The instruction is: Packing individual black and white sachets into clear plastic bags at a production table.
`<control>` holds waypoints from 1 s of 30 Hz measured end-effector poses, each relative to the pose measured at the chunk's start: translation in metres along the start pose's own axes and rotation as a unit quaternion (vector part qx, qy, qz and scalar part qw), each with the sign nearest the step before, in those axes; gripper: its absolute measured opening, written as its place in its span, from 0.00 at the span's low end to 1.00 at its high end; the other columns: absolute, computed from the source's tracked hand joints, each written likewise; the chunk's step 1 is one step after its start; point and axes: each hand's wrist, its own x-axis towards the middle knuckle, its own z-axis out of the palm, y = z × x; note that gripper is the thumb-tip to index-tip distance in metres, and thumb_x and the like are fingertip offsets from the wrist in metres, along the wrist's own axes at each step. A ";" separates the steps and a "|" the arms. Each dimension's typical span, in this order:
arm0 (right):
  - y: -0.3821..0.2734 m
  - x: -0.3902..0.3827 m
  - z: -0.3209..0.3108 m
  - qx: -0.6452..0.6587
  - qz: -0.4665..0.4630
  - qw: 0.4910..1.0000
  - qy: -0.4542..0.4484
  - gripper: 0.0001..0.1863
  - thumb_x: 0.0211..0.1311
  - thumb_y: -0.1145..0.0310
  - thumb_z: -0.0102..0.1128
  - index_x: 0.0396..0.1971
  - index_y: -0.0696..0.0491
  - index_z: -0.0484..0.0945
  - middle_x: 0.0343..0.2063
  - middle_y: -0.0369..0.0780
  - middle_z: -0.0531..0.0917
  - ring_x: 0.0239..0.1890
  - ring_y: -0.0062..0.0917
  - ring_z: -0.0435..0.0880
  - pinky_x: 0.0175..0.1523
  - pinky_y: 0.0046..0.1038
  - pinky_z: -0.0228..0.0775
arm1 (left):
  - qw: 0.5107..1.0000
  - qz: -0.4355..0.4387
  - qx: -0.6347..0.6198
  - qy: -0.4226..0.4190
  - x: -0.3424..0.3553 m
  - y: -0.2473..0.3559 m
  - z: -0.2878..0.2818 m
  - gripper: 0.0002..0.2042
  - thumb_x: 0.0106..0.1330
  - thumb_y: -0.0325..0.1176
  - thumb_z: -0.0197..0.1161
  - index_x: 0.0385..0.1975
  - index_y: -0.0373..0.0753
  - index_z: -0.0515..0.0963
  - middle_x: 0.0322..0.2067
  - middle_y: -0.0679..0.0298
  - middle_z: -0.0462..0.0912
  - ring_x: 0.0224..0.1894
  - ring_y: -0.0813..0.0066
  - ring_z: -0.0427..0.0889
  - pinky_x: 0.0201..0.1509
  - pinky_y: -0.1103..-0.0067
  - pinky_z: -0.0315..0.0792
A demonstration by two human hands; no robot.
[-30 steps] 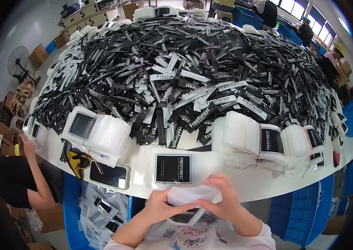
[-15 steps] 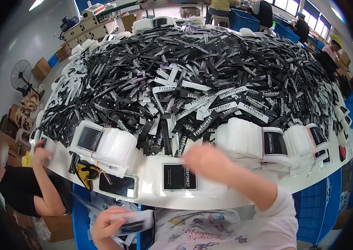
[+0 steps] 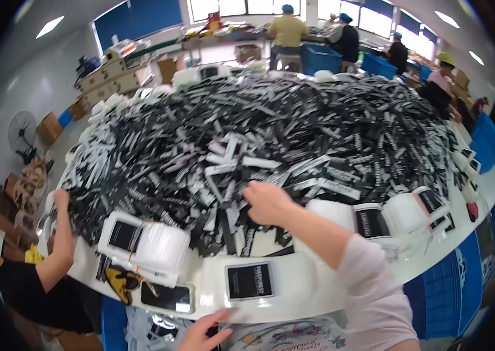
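My right hand (image 3: pixel 268 203) reaches over the near edge of a big heap of black and white printed strips (image 3: pixel 294 123). Its fingers are curled together among the strips; what they pinch, if anything, is hidden. Low at the table's front edge, my left hand (image 3: pixel 205 332) has its fingers spread and holds nothing. Just beyond it lies a stack of white plastic bags with a black label panel (image 3: pixel 249 281). Left of this stack are a phone (image 3: pixel 168 297), yellow-and-black scissors (image 3: pixel 121 283) and a banded bundle of white bags (image 3: pixel 157 248).
More banded white bag bundles (image 3: pixel 405 212) stand on the right of the white table (image 3: pixel 417 257). Blue crates (image 3: pixel 443 295) sit below its edge. A co-worker's arm (image 3: pixel 60 240) reaches to the heap at the left. Other people work at a far bench.
My right hand has moved from the bag stack out to the strips. My left hand, which held a small white-and-black packet, is now free of it. The view has tilted up.
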 end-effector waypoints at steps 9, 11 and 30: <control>0.014 0.000 0.017 -0.111 -0.077 0.990 -0.051 0.08 0.45 0.70 0.53 0.28 0.52 0.75 0.30 0.36 0.74 0.37 0.26 0.74 0.37 0.25 0.70 | 0.921 0.241 0.305 0.022 0.083 0.002 0.059 0.24 0.48 0.43 0.64 0.45 0.40 0.72 0.48 0.54 0.70 0.52 0.56 0.67 0.55 0.64 0.60; 0.020 -0.005 -0.001 -0.110 -0.105 0.986 -0.073 0.08 0.46 0.71 0.52 0.29 0.51 0.75 0.25 0.33 0.76 0.37 0.25 0.73 0.35 0.24 0.70 | 0.925 0.234 0.300 0.004 0.083 -0.007 0.059 0.23 0.48 0.43 0.63 0.45 0.42 0.72 0.49 0.55 0.70 0.54 0.57 0.66 0.55 0.64 0.60; -0.067 -0.268 0.015 0.490 0.385 0.675 0.395 0.12 0.62 0.66 0.43 0.20 0.55 0.64 0.11 0.34 0.67 0.13 0.15 0.65 0.18 0.18 0.57 | 0.921 0.345 0.144 0.106 0.070 0.063 0.062 0.14 0.44 0.21 0.59 0.33 0.36 0.77 0.25 0.59 0.72 0.26 0.62 0.73 0.26 0.74 0.67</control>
